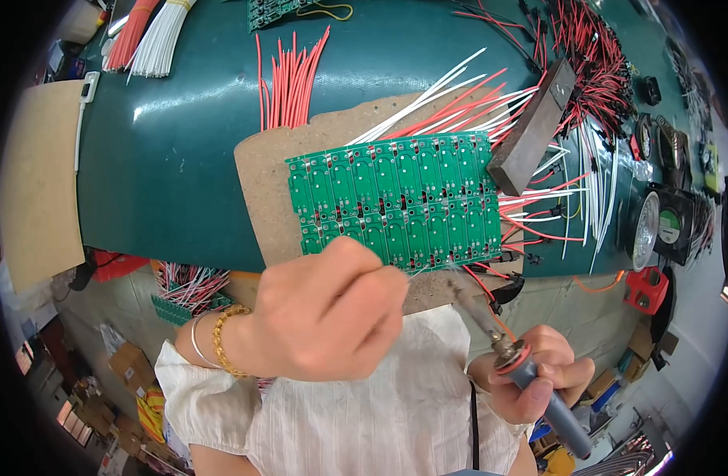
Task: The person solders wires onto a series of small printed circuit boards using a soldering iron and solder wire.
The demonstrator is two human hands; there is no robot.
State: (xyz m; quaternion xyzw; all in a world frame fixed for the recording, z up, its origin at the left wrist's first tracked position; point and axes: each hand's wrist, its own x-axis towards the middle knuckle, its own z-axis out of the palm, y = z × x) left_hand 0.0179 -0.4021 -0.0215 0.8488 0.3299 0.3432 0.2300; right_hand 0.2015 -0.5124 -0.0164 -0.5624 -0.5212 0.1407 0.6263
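Note:
My right hand point(538, 374) grips the grey handle of a soldering iron point(530, 381). Its tip reaches up and left to the near edge of a green circuit board panel point(395, 186), with a faint wisp around it. My left hand point(332, 313) is closed in a pinch over the panel's lower left part and hides it. A thin silvery strand, looking like solder wire point(418, 274), sticks out from its fingers toward the iron's tip. The panel lies on a brown fibreboard point(265, 186). A dark metal bar point(532, 131) rests across the panel's right end.
Red wires point(292, 87) and white wires point(427, 95) lie beyond the panel. A tangled heap of red and black leads point(590, 63) fills the far right. A round metal dish point(643, 230) and a black fan point(675, 224) stand at right. Cardboard point(42, 174) covers the left side.

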